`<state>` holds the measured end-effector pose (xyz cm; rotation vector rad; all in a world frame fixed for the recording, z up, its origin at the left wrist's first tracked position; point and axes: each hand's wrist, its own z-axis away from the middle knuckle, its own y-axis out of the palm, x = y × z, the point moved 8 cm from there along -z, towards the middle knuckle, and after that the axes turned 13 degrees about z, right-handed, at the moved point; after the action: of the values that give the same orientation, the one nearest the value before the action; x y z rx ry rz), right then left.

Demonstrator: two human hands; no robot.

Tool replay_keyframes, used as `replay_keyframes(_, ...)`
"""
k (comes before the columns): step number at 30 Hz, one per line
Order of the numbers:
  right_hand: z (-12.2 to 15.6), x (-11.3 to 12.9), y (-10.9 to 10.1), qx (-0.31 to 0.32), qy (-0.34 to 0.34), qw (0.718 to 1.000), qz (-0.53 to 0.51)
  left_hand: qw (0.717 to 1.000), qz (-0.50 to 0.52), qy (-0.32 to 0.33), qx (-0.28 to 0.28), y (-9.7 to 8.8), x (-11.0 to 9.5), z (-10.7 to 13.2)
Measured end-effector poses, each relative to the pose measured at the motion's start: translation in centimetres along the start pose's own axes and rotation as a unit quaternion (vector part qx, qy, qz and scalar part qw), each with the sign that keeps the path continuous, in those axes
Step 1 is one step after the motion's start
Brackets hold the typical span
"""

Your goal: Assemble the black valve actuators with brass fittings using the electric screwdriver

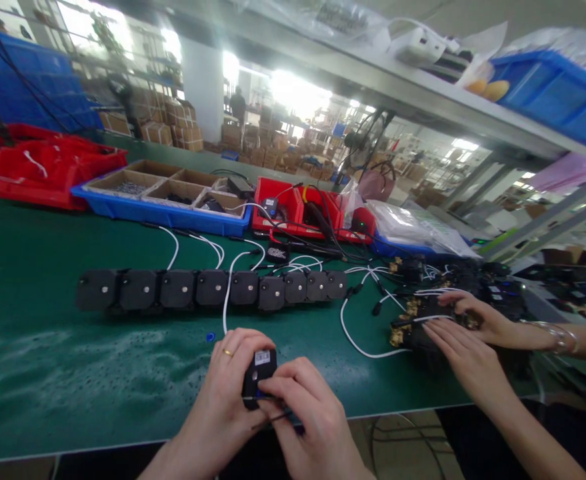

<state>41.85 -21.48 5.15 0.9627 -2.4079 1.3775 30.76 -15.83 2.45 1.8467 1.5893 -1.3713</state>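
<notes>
Near the bench's front edge, my left hand (230,373), with a ring on one finger, is wrapped round a small black box-shaped device (264,363). A white label and a round metal spot show on its face, and a white cable (226,310) runs up from beside this hand. My right hand (313,417) is closed at the device's lower edge, its fingertips pressed together beside a small blue part (259,392). A thin dark strand passes by these fingers; what they pinch is partly hidden. Behind my hands stands a row of several similar black devices (185,290).
A small blue piece (211,337) lies on the green bench (97,380). Behind stand a divided blue tray (167,217) and red bins (277,200). At right, a co-worker's hands (473,353) touch black units with brass fittings (400,333). A shelf (423,87) hangs overhead.
</notes>
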Motion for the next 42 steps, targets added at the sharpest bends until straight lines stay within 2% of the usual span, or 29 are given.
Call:
replay_keyframes(2,0.0,0.3,-0.3,-0.023,-0.015,1.000,0.011,1.000,0.002,-0.003,0.003,0.0,0.0,-0.1)
replay_keyframes(5,0.0,0.4,-0.3,-0.017,-0.016,1.000,0.007,1.000,-0.004,0.000,0.004,0.0,0.0,-0.1)
replay_keyframes(9,0.4,-0.4,-0.2,-0.011,0.031,0.999,-0.001,1.000,-0.017,-0.001,-0.001,0.1,0.2,0.1)
replay_keyframes(13,1.3,-0.5,0.2,-0.039,0.041,0.998,0.019,0.999,-0.036,0.007,-0.005,0.4,0.2,0.2)
replay_keyframes(17,2.3,-1.6,0.7,-0.073,0.117,0.990,-0.011,0.996,-0.079,0.025,-0.017,0.8,-0.1,0.3)
replay_keyframes(21,2.2,-2.4,1.5,0.003,0.152,0.987,-0.057,0.992,-0.119,0.038,-0.023,1.3,-0.7,0.4)
replay_keyframes(24,2.0,-3.3,1.9,0.066,0.204,0.971,-0.106,0.991,-0.128,0.045,-0.018,1.4,-0.9,0.4)
replay_keyframes(28,2.1,-4.4,2.8,0.110,0.283,0.940,-0.156,0.990,-0.135,0.049,-0.018,1.4,-0.8,0.3)
replay_keyframes(30,1.9,-4.6,3.1,0.119,0.300,0.932,-0.165,0.989,-0.136,0.044,-0.020,1.3,-0.7,0.2)
replay_keyframes(36,1.4,-3.8,1.2,0.098,0.259,0.946,-0.170,0.993,-0.113,0.030,-0.025,0.8,-0.5,0.0)
replay_keyframes(39,2.1,-2.3,1.7,0.085,0.222,0.955,-0.176,0.994,-0.096,0.016,-0.042,0.5,0.2,0.2)
replay_keyframes(40,2.4,-1.5,2.2,0.065,0.197,0.963,-0.174,0.994,-0.095,0.011,-0.045,0.4,0.5,0.2)
replay_keyframes(42,2.8,0.2,3.1,-0.035,0.139,0.980,-0.136,0.994,-0.098,0.001,-0.046,0.3,1.4,0.4)
